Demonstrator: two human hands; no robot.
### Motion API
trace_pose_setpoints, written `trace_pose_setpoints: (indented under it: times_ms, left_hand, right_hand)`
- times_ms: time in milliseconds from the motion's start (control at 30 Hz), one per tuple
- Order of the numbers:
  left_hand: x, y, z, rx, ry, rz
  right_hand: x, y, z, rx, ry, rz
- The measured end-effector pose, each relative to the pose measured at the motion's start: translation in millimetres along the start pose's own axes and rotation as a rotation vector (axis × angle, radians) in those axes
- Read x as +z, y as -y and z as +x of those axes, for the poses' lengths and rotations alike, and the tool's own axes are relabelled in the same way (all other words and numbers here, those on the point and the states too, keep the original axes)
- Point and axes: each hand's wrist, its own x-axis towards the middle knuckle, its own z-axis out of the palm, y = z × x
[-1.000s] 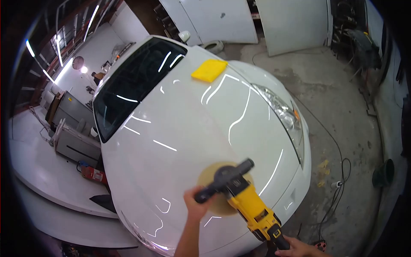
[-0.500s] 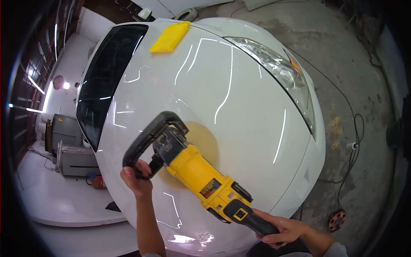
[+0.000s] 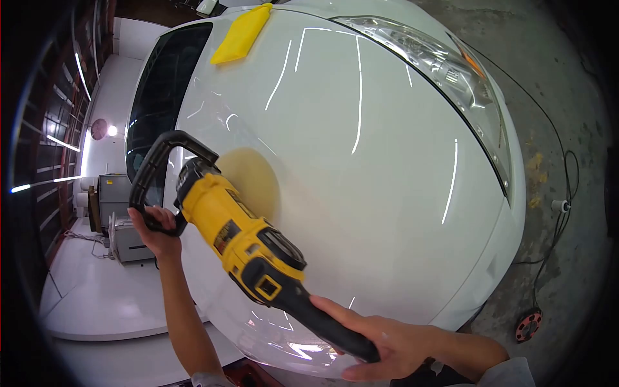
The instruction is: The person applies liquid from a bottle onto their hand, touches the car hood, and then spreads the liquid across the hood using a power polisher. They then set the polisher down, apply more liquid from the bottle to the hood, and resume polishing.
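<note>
White hood (image 3: 380,213): polisher (image 3: 216,206) near windshield (image 3: 166,80) edge, headlight (image 3: 445,74) well apart.

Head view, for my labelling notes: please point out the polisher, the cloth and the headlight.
Polisher (image 3: 215,208): head view, on its yellow body.
Cloth (image 3: 242,35): head view, middle of its yellow upper face.
Headlight (image 3: 440,69): head view, on its clear lens.

Yellow polisher (image 3: 225,222) held two-handed: left hand (image 3: 157,233) on black loop handle (image 3: 148,170), right hand (image 3: 390,343) around rear grip (image 3: 332,327), tan pad (image 3: 256,184) over white hood (image 3: 380,238), yellow cloth (image 3: 242,37) near hood's far corner by windshield (image 3: 166,84).
</note>
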Motion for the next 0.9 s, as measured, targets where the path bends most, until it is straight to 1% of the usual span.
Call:
trace_pose_setpoints:
  times_ms: [67,100,167,233,333,400,433,500,567,600,633,667,733,833,900]
  left_hand:
    - [-4.6,1.0,17.1,-0.033,0.015,-0.007]
    - [-4.1,2.3,22.8,-0.033,0.015,-0.003]
    - [-2.5,1.9,31.8,-0.052,-0.003,0.005]
    - [-6.2,5.1,40.0,-0.061,0.011,0.019]
    - [-11.9,9.0,51.1,-0.076,0.028,-0.048]
    - [-16.0,7.5,57.1,-0.096,0.099,-0.041]
    - [-17.7,9.1,59.3,-0.096,0.1,-0.036]
    - [-14.0,8.4,62.8,-0.094,0.038,-0.046]
    - [-17.4,13.5,67.1,-0.1,0.014,-0.063]
    - [-18.3,15.9,68.5,-0.103,-0.006,-0.088]
    - [-20.1,16.0,70.1,-0.101,-0.008,-0.09]
    - [-18.7,13.0,70.9,-0.109,0.022,-0.075]
    - [-20.2,10.0,72.0,-0.114,0.058,-0.067]
    - [-12.5,8.4,73.8,-0.106,0.072,-0.068]
    - [-10.8,6.9,68.9,-0.129,0.143,-0.076]
  right_hand:
    - [-4.6,0.8,17.2,0.087,0.098,-0.118]
    - [-7.5,4.5,23.8,0.085,0.1,-0.114]
    - [-9.9,12.4,33.4,0.181,0.063,-0.052]
    - [-10.6,10.0,41.0,0.156,0.046,-0.084]
    - [-9.9,3.2,50.8,0.113,0.038,-0.121]
    - [-11.7,1.0,56.0,0.095,0.052,-0.119]
    - [-14.2,1.7,59.3,0.165,0.072,-0.103]
    - [-11.3,-0.4,65.7,0.233,0.096,-0.082]
    - [-5.9,-4.3,72.1,0.146,0.032,-0.232]
    - [-6.5,-5.0,72.9,0.147,0.035,-0.233]
    - [-7.5,-5.7,73.5,0.099,0.013,-0.22]
    - [-8.2,-6.5,74.3,0.051,-0.01,-0.208]
    - [-13.2,-7.1,73.2,0.022,-0.023,-0.223]
    - [-17.3,4.6,70.9,0.151,0.016,-0.19]
    - [-17.2,6.2,68.8,0.19,0.02,-0.163]
